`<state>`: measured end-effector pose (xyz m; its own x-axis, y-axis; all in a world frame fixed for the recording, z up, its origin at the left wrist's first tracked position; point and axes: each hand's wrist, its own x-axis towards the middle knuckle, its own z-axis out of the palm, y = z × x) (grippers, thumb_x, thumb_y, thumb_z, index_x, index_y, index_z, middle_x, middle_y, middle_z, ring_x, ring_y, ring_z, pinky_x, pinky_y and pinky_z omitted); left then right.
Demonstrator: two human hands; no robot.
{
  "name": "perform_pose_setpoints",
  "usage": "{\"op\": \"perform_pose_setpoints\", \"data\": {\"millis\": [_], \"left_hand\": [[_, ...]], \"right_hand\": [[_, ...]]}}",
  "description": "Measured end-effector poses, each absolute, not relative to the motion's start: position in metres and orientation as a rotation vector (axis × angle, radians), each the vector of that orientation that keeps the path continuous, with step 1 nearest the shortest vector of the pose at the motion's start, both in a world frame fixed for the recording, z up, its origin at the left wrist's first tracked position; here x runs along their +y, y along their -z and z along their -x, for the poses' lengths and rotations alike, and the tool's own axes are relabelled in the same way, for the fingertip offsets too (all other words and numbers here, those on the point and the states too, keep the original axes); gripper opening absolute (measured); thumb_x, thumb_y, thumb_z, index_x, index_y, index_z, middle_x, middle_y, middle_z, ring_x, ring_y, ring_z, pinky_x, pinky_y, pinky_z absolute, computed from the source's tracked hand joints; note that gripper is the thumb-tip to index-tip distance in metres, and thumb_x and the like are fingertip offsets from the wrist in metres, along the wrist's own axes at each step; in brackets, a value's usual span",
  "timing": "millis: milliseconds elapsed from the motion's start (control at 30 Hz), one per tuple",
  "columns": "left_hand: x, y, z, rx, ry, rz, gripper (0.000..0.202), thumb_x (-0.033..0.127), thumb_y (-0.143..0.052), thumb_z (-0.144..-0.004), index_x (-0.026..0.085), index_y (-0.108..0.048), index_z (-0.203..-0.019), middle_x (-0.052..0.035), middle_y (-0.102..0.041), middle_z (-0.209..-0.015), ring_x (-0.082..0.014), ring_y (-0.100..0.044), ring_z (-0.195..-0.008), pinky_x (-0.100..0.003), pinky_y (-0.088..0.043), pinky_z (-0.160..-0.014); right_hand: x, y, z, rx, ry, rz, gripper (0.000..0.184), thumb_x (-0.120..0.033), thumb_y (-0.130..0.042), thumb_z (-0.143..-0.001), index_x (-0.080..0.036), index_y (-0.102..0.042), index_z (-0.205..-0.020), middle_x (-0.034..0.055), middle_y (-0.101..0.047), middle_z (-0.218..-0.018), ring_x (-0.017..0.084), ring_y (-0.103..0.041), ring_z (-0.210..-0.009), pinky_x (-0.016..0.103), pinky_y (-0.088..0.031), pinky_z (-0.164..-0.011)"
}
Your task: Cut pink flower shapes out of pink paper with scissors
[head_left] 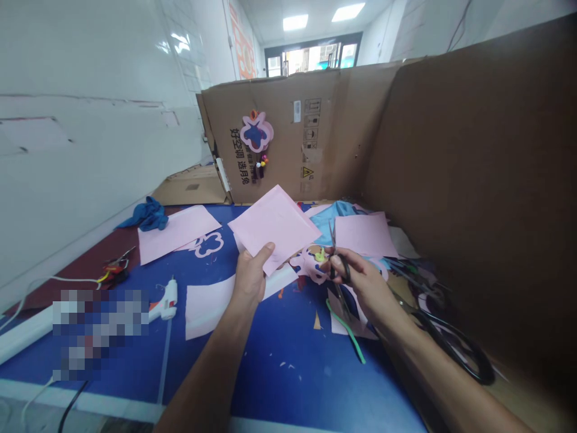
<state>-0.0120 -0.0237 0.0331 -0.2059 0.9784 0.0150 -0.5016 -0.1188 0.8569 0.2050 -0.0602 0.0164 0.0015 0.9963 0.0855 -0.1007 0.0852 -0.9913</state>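
Note:
My left hand [250, 273] pinches the near corner of a square pink sheet [274, 225] and holds it up above the blue table [288, 367]. Just to its right, my right hand [360, 281] is closed through the handles of a pair of scissors [336, 252], whose blades point up and away. A small pink cut-out shape [311, 264] lies between the two hands on the table.
Cardboard walls [451, 150] enclose the back and right, with a pink-and-blue flower decoration [256, 132] stuck on the back one. Other pink sheets [174, 231], a white glue gun [166, 300], a blue cloth [146, 215], a green strip [349, 334] and large black scissors [451, 343] lie around.

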Motion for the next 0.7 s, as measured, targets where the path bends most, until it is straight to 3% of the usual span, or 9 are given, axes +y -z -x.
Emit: {"op": "perform_pose_setpoints", "data": {"millis": [167,333,433,567,700], "left_hand": [[-0.024,-0.026,0.014,0.889,-1.445,-0.857,0.048,0.030,-0.090,-0.069,0.010,-0.076,-0.112,-0.0161,-0.081,-0.105,-0.0275,-0.077,-0.077,-0.037,-0.064,-0.064],[-0.026,-0.024,0.013,0.845,-1.355,-0.879,0.049,0.026,-0.091,-0.071,0.013,-0.077,-0.116,-0.0162,-0.079,-0.118,-0.0306,-0.077,-0.103,-0.043,-0.063,-0.090],[-0.028,-0.025,0.013,0.840,-1.318,-0.885,0.050,0.023,-0.091,-0.070,0.013,-0.077,-0.117,-0.0166,-0.079,-0.120,-0.0307,-0.075,-0.109,-0.045,-0.060,-0.099],[-0.029,-0.026,0.012,0.840,-1.274,-0.909,0.045,0.023,-0.090,-0.071,0.011,-0.078,-0.114,-0.0172,-0.078,-0.120,-0.0293,-0.076,-0.106,-0.043,-0.059,-0.100],[-0.029,-0.023,0.013,0.857,-1.211,-0.939,0.045,0.025,-0.090,-0.070,0.010,-0.079,-0.111,-0.0162,-0.081,-0.108,-0.0282,-0.078,-0.095,-0.041,-0.060,-0.095]], "right_hand": [[-0.050,-0.009,-0.220,-1.067,-1.157,1.064,0.058,-0.062,-0.077,-0.085,-0.022,-0.074,-0.128,0.0077,-0.077,-0.098,0.024,-0.068,-0.088,0.032,-0.050,-0.070],[-0.051,-0.017,-0.220,-1.019,-1.155,1.042,0.059,-0.060,-0.082,-0.081,-0.023,-0.076,-0.127,0.0061,-0.076,-0.098,0.024,-0.068,-0.091,0.032,-0.050,-0.071],[-0.052,-0.021,-0.219,-1.032,-1.121,1.041,0.058,-0.058,-0.082,-0.082,-0.023,-0.076,-0.129,0.0047,-0.075,-0.100,0.024,-0.066,-0.095,0.033,-0.049,-0.076],[-0.053,-0.023,-0.221,-1.083,-1.076,1.044,0.044,-0.054,-0.082,-0.082,-0.023,-0.079,-0.113,0.0053,-0.073,-0.104,0.025,-0.063,-0.098,0.036,-0.049,-0.082],[-0.054,-0.025,-0.222,-1.040,-1.135,0.927,0.028,-0.038,-0.089,-0.074,-0.026,-0.073,-0.093,0.0033,-0.071,-0.112,0.024,-0.063,-0.101,0.034,-0.049,-0.084]]}}
